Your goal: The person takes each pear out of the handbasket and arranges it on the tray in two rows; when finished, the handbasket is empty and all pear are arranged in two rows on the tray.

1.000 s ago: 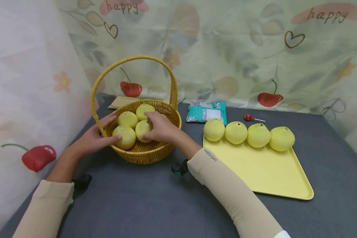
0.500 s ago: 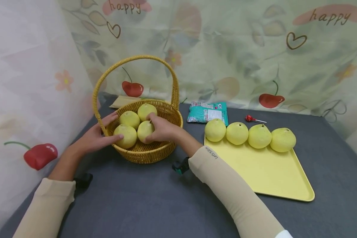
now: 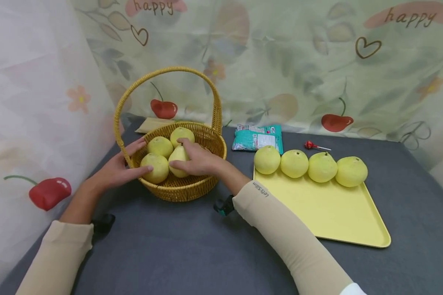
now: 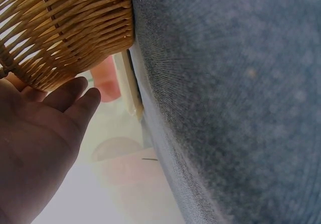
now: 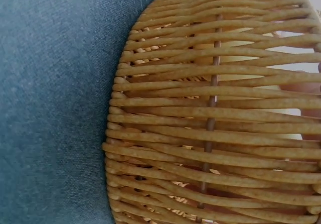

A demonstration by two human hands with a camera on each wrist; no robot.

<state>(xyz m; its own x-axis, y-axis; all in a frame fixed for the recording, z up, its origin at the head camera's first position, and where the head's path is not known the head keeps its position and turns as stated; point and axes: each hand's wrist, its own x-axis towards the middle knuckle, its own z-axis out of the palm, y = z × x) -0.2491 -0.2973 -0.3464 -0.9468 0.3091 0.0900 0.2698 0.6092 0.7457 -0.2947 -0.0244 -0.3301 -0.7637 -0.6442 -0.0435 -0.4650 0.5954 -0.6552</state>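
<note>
A golden wicker basket (image 3: 186, 193) with a tall hooped handle stands at the left of the table, holding several pale yellow-green pomelos. My left hand (image 3: 119, 168) grips its left rim by the handle's foot, the thumb reaching over to the front-left pomelo (image 3: 156, 168). In the left wrist view, fingers (image 4: 70, 94) lie along the outside of the weave. Inside the basket, my right hand (image 3: 199, 159) holds a tapered pomelo (image 3: 178, 160) between thumb and fingers. Two further pomelos lie behind, one at the back (image 3: 182, 134). In the right wrist view the basket wall (image 5: 215, 118) mostly hides that hand.
A yellow tray (image 3: 339, 213) lies right of the basket, with a row of several pomelos (image 3: 294, 163) along its far edge. Behind stand a teal packet (image 3: 257, 138) and a red lollipop (image 3: 309, 145). A beige flat item (image 3: 153, 125) sits behind the basket, before the patterned curtain.
My right hand has turned the held pomelo, so its narrow top now points up and away. The thumb has shifted left across its front. The left hand keeps its place on the basket.
</note>
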